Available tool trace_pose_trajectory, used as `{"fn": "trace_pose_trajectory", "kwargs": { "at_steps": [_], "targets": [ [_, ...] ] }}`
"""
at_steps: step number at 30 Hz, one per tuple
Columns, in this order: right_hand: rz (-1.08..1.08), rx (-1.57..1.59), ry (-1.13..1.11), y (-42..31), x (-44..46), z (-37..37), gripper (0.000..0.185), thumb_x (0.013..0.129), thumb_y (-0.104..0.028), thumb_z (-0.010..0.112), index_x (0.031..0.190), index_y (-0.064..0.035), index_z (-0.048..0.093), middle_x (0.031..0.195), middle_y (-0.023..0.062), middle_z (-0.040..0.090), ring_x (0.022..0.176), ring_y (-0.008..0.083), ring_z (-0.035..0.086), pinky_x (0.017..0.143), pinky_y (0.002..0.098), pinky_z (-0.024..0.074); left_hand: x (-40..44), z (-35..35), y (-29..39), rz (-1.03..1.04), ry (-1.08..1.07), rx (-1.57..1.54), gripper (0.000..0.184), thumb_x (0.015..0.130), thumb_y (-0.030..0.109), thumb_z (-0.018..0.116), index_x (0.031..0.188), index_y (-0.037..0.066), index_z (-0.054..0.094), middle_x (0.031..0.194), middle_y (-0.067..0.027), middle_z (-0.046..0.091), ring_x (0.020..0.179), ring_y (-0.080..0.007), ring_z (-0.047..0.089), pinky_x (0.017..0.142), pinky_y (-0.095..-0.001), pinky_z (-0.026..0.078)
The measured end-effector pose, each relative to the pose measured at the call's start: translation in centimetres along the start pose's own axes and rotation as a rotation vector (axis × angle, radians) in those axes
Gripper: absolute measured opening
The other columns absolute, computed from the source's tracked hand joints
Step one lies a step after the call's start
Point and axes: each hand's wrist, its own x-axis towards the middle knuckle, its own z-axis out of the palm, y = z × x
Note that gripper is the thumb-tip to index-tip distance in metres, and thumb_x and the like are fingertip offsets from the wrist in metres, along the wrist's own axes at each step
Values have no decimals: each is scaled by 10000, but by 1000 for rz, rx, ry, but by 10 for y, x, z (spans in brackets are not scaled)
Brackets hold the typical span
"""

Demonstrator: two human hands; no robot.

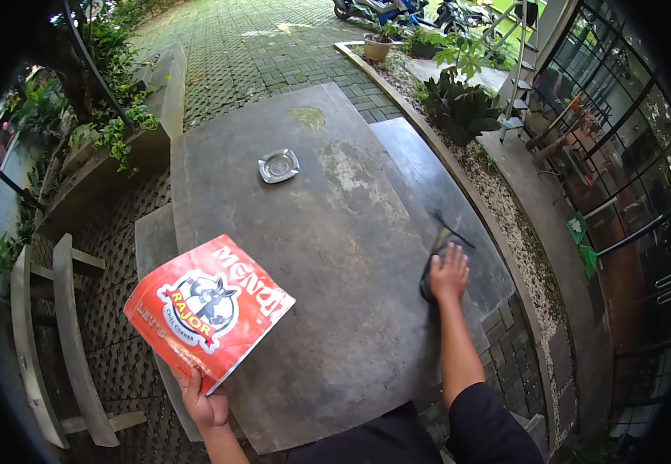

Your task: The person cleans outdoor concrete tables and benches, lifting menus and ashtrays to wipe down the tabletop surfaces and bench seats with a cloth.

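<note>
Two bare hands of mine reach out: at lower left, my left hand (206, 404) grips a red menu (204, 301) by its bottom corner; right of centre, my right hand (450, 273) lies open and flat on a dark pouch (443, 235) at the grey table (312, 255)'s edge. Farther off, upper centre, a metal ashtray (279, 166) sits on the table; a blue motorbike (386, 11) stands at the top.

From here I see an outdoor seating area, likely a café's: concrete table (297, 240), bench (80, 340), ashtray (278, 165), "Rajor Chill Corner" menu (204, 301), paving (274, 58).
</note>
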Motion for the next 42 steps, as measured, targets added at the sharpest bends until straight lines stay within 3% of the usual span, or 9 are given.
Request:
{"fn": "trace_pose_trajectory", "kwargs": {
  "at_steps": [7,10,11,14,26,32,33,36,42],
  "targets": [
    [-854,217,-110,-219,-172,12,509,983,-318,398,1414,-57,473,1527,155,383,1410,357,353,1151,547,246,-10,-5,11,60,74,-4,627,979,58,507,1531,195,244,1457,-89,456,1269,-264,525,1027,-468,487],
    [-984,876,-912,-271,-339,0,517,914,-298,472,1352,-24,490,1443,176,468,1354,315,427,1135,449,328,-12,3,6,69,77,0,620,975,59,513,1526,181,256,1460,-90,454,1273,-266,522,1037,-462,479],
    [-1359,804,-480,-272,-384,17,560,883,-323,512,1356,-24,489,1442,167,475,1367,311,409,1156,445,299,-11,2,4,64,71,-21,622,975,59,512,1528,181,255,1464,-92,450,1276,-268,519,1038,-459,478],
    [-1471,876,-686,-268,-403,43,583,863,-331,542,1376,-58,486,1467,163,451,1387,307,378,1176,433,260,-3,10,0,69,48,-52,619,985,65,489,1539,186,241,1478,-94,439,1288,-275,511,1044,-460,477],
    [-104,2,-119,-105,107,0,676,990,-503,354,1552,-137,268,1623,97,217,1493,340,188,1202,469,154,22,-1,-14,-41,73,-27,636,986,64,486,1548,192,217,1488,-114,413,1279,-277,519,1019,-477,504],
    [-479,149,7,-214,35,40,642,959,-440,394,1493,-84,367,1564,150,337,1440,330,323,1195,475,174,21,-10,-20,-71,98,-3,656,977,65,498,1552,191,210,1481,-114,425,1280,-278,521,1010,-479,506],
    [-401,157,-506,-266,0,-12,648,967,-429,396,1512,-85,336,1578,152,308,1459,319,287,1194,472,191,21,-10,-19,-62,90,-5,654,977,68,499,1552,185,211,1483,-115,425,1281,-279,521,1021,-474,497],
    [-1133,335,74,-345,-124,81,595,974,-372,441,1499,-105,356,1547,134,365,1454,296,296,1196,456,186,18,-11,-7,27,60,-39,642,977,81,500,1549,172,224,1498,-112,411,1297,-290,505,1059,-486,460],
    [-1268,291,-44,-381,-171,58,573,960,-330,498,1460,-67,406,1527,158,383,1441,297,318,1180,467,234,16,-23,23,136,101,12,678,948,98,491,1557,146,198,1536,-122,351,1356,-305,432,1104,-529,395]
  ]
}}
